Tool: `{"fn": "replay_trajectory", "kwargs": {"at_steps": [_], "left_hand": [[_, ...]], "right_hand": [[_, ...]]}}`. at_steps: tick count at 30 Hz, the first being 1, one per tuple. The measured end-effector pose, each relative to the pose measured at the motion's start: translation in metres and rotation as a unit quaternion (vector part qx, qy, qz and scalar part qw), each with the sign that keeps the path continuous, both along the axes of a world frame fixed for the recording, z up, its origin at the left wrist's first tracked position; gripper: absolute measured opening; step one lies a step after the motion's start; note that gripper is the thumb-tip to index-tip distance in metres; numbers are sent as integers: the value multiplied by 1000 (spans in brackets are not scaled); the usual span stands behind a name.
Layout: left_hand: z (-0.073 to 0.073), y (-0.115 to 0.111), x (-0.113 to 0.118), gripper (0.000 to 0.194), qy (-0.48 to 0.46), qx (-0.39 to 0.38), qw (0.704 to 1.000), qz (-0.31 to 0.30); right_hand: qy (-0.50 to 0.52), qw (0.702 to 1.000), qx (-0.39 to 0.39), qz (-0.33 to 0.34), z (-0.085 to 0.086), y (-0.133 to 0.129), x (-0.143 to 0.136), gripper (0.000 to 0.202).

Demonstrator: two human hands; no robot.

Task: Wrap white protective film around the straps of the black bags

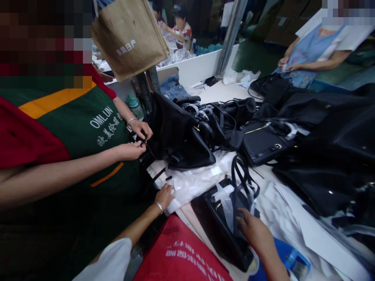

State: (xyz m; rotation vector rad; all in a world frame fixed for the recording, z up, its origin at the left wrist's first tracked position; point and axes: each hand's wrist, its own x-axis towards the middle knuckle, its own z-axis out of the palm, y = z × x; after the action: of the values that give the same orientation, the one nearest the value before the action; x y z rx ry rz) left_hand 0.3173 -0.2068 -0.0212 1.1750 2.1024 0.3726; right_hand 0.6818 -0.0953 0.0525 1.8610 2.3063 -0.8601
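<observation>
My left hand [165,196], with a bracelet at the wrist, rests on white plastic wrapping [195,183] at the table edge. Its fingers look bent over the wrapping, and their tips are partly hidden. My right hand [252,227] touches the side of a black handbag [213,218], near its straps, with thumb and fingers apart. The handbag lies tilted on the table below me. Its black handles [243,175] stick up, and a strip of white wrapping [226,203] hangs over its zip.
Black bags [187,132] pile up across the table. White sheets [313,230] lie at the right. A red printed cloth [178,253] is near me. At the left, a person in a green apron [102,113] handles a bag; another person stands at the back right.
</observation>
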Motion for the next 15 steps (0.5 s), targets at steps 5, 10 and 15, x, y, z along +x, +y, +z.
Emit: {"fn": "replay_trajectory", "kwargs": {"at_steps": [5, 10, 15], "left_hand": [[-9, 30, -13, 25, -19, -10, 999, 45], [-5, 20, -11, 31, -25, -34, 999, 17], [-14, -19, -2, 17, 16, -75, 991, -105]], "right_hand": [[115, 988, 67, -71, 58, -3, -46, 31], [295, 949, -31, -107, 73, -32, -78, 44], [248, 924, 60, -284, 32, -63, -29, 44]]}}
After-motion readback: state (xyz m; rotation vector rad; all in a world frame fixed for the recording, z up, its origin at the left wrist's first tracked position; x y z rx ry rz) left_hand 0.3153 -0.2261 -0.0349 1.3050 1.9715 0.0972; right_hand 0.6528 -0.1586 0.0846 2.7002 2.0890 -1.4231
